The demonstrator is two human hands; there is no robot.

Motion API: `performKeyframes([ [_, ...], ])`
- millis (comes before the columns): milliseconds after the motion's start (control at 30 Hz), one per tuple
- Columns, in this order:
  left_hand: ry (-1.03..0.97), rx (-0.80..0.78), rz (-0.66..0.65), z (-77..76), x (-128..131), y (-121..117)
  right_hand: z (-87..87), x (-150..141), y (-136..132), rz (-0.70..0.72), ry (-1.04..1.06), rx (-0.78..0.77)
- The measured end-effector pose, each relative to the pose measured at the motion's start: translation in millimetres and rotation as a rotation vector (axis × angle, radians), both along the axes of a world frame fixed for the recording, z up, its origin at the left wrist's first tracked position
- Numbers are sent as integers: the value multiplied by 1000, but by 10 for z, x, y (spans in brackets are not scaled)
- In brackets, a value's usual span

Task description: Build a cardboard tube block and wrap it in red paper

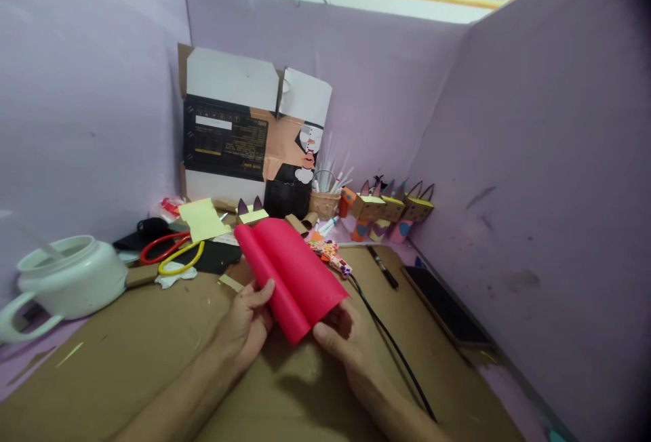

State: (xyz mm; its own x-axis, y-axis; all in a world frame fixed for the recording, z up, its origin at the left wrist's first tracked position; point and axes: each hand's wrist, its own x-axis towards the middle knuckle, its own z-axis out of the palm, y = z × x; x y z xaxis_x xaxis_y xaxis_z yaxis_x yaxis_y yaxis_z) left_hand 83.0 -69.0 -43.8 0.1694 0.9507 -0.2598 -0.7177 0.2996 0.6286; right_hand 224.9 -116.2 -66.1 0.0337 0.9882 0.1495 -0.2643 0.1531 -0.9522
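Note:
A sheet of red paper (pixel 305 266), curled lengthwise along its left side, is held up over the cardboard mat. My left hand (pixel 250 320) grips its left edge, with the thumb on the outer face and the fingers behind. At the lower right corner my right hand (pixel 343 333) holds the sheet, its thumb by the bottom edge and its fingers partly hidden under the paper. Just beyond the sheet lies a glue gun (pixel 333 257) in a colourful pattern, its black cord running toward me on the right.
Scissors (pixel 173 255) with red and yellow handles and a white teapot (pixel 71 276) are on the left. A marker (pixel 382 267) and a dark phone-like slab (pixel 445 303) lie right. Small cardboard animal figures (pixel 391 211), a basket of pens (pixel 325 203) and a flattened box (pixel 228 130) stand behind.

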Motion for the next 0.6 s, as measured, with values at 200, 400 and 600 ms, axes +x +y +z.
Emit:
performKeyframes([
  [200,21,153,-11,-60,13,-14,-11,32,92,-257,75,-150],
  [400,57,177,-16,-11,15,-39,15,25,72,-331,64,-201],
  [600,68,168,5,1,14,-28,32,22,49,-354,-104,-136],
])
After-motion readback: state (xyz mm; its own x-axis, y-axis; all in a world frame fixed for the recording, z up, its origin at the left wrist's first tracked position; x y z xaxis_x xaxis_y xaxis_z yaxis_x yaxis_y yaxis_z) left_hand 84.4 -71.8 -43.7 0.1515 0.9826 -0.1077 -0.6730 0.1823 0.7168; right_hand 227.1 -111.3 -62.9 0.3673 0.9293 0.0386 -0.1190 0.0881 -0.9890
